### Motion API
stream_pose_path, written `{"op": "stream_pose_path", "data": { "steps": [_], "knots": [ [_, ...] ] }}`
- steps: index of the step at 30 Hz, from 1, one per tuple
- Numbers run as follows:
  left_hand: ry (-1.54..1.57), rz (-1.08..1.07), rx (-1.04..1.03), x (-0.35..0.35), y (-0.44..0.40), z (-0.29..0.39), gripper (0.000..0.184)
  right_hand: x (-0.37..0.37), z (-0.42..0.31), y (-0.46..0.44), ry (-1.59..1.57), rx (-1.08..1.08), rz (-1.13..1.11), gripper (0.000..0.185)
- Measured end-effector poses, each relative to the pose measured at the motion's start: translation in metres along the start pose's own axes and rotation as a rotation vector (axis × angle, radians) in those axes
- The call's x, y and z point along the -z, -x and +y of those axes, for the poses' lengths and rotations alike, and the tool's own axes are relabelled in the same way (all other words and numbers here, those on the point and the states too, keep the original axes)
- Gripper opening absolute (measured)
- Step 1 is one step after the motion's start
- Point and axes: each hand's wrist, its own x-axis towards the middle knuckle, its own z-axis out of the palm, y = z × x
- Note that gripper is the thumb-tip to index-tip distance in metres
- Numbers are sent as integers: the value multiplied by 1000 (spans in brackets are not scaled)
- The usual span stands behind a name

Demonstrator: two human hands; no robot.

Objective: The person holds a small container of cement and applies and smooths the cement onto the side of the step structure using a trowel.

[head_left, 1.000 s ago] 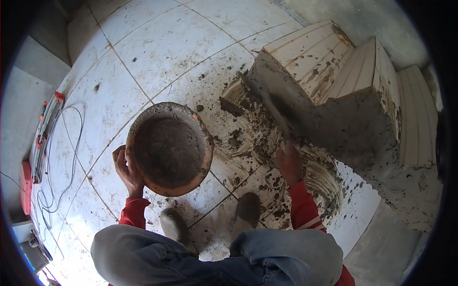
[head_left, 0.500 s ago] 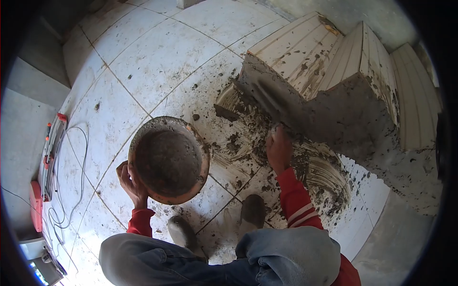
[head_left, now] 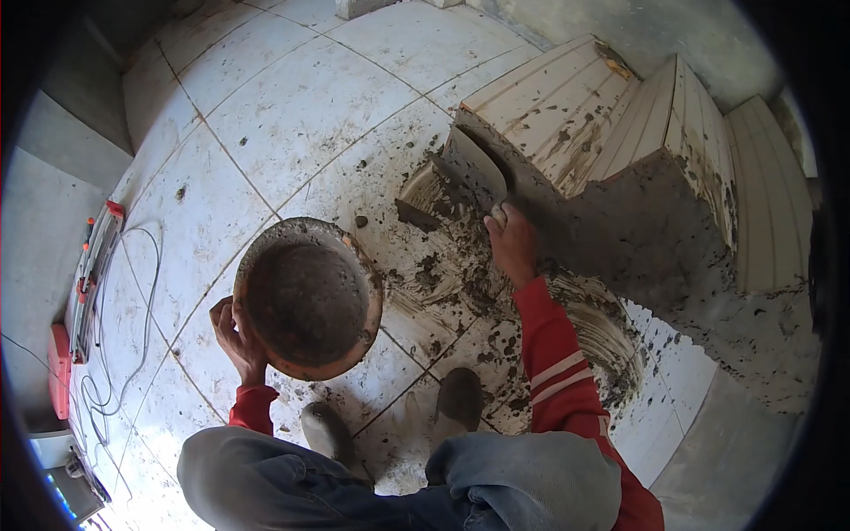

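My left hand [head_left: 239, 341] grips the left rim of a round clay-coloured bowl [head_left: 372, 305], whose inside is coated with grey mortar. The bowl tilts slightly above the tiles, near my boots. My right hand [head_left: 513, 243] is closed on a trowel [head_left: 478, 165]; its handle is mostly hidden by my fingers. The trowel's pale grey blade lies against the mortar-covered side [head_left: 611, 217] of the tiled steps. Below that hand, wet mortar lumps [head_left: 482, 283] are smeared over the floor. A dark flat piece [head_left: 418, 215] lies just left of the blade.
Tiled steps [head_left: 611, 97] spattered with mortar rise at the upper right. White floor tiles [head_left: 292, 97] carry scattered crumbs. At the left are a red-ended tile cutter [head_left: 96, 265], a loose cable [head_left: 155, 292] and a red case [head_left: 59, 372]. My boots [head_left: 460, 398] stand below the mortar.
My right hand has moved up and slightly left along the step's side, and the trowel blade now shows a paler face. My left hand still holds the bowl in nearly the same place.
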Motion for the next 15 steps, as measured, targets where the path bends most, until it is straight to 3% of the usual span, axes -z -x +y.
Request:
{"op": "stream_pose_path", "data": {
  "steps": [4,6,9,15],
  "knots": [
    [6,8,7,2,-1,0,37,4,5,0,-6,62,15,54],
    [-43,-5,-13,5,-1,-1,36,23,-9,1,-395,-362,-152,66],
    [-84,-17,-29,7,-3,-7,38,47,-12,9,-612,-475,-196,73],
    [-13,-37,18,8,-1,-1,42,79,-15,36,-644,-548,-130,69]
  ]
}}
